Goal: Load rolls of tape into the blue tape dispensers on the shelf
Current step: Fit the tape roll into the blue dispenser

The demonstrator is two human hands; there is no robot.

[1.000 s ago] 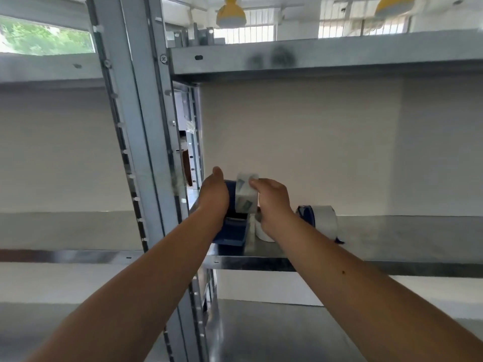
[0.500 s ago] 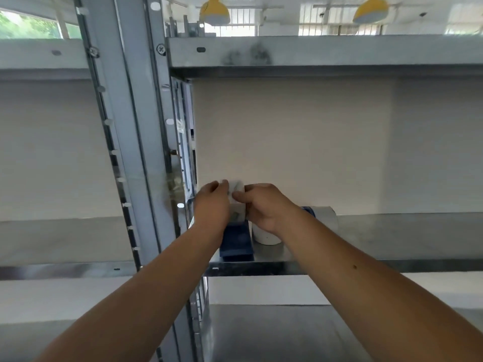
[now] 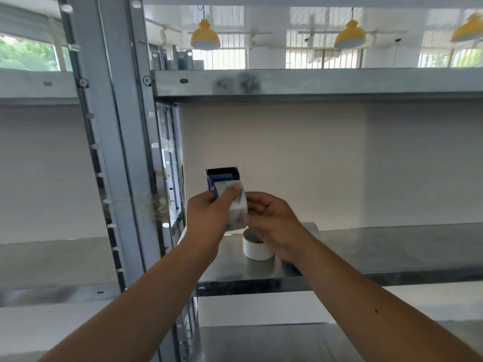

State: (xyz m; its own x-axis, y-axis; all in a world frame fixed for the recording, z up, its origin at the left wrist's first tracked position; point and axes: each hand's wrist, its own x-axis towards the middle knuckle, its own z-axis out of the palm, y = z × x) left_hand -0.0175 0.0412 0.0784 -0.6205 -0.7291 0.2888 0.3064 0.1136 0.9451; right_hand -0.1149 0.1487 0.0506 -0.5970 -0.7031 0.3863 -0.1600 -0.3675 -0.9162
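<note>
Fingers of the left hand (image 3: 206, 220) are gripping the blue tape dispenser (image 3: 222, 178) above the shelf (image 3: 392, 246), while the right hand (image 3: 274, 226) is pinching the tape roll (image 3: 236, 207) against it. Both forearms are reaching forward. Motion blur is obscuring the roll's seating.

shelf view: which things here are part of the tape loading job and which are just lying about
Part of the job:
- blue tape dispenser, held up by the left hand
- roll of tape, gripped between both hands; right hand
- metal shelf

Just lying about:
- white round container on the shelf, under the right hand
- yellow hanging lamps beyond the rack
</note>
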